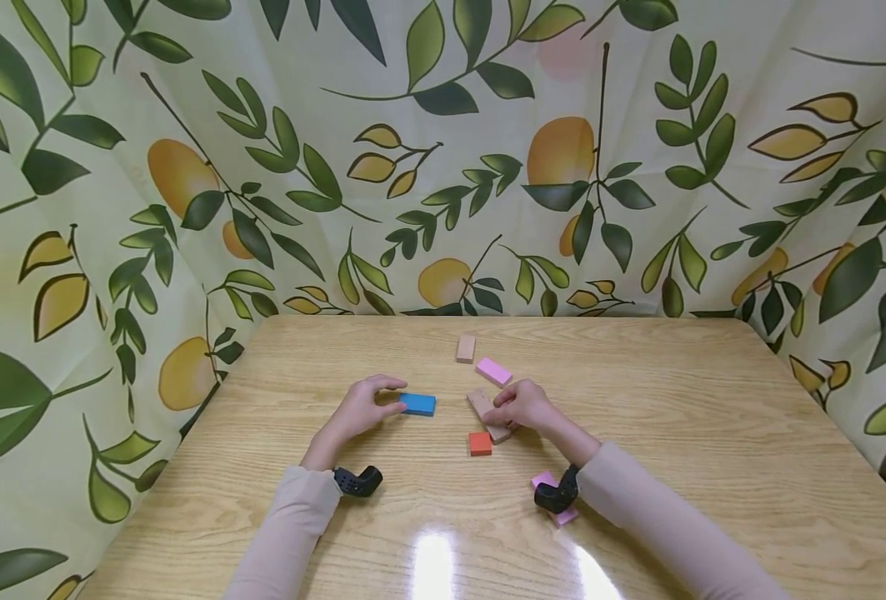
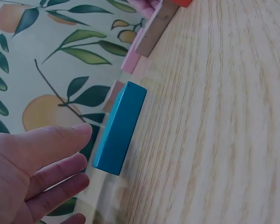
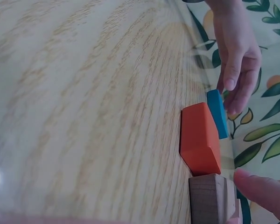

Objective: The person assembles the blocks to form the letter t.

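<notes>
A blue block (image 1: 417,405) lies flat on the table, and my left hand (image 1: 362,406) is at its left end, thumb and fingers spread. In the left wrist view the left hand (image 2: 42,168) shows a gap between its fingers and the blue block (image 2: 120,128). My right hand (image 1: 527,405) is over a long wooden block (image 1: 480,402), fingers bent down at its right side; whether they pinch it is partly hidden. A red block (image 1: 480,444) sits just below the wooden one, near it also in the right wrist view (image 3: 200,140).
Behind the hands lie a pink block (image 1: 493,372) and a small wooden block (image 1: 466,348). Another pink block (image 1: 565,517) is partly covered by the right wrist's camera. A leaf-patterned cloth (image 1: 443,167) hangs at the table's (image 1: 683,400) back and sides.
</notes>
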`<state>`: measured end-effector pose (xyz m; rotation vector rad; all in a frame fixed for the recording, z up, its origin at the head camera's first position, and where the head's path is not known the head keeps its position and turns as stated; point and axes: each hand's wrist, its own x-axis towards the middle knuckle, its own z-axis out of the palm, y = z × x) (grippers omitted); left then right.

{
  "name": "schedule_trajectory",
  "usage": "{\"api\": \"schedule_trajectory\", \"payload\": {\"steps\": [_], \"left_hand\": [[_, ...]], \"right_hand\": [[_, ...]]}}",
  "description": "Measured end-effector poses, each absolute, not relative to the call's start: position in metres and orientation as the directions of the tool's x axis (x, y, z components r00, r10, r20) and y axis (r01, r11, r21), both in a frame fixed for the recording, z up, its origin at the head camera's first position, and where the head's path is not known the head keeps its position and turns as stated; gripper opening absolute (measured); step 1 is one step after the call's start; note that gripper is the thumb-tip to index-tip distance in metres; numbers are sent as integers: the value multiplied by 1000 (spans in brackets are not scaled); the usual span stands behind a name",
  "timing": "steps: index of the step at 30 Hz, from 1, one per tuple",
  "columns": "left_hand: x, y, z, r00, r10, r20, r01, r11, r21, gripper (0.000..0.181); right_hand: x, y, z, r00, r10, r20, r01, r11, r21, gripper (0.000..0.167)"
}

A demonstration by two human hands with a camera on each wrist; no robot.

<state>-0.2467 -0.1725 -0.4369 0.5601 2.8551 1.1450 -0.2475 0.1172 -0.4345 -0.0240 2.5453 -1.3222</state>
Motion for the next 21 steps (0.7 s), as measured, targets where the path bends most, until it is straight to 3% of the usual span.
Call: {"api": "schedule_trajectory", "payload": {"steps": [21], "left_hand": [[-251, -169, -444, -931, 347, 110, 327, 666, 670, 32]], "right_hand": [[-247, 112, -436, -965, -75, -253, 145, 650, -746, 27]]}}
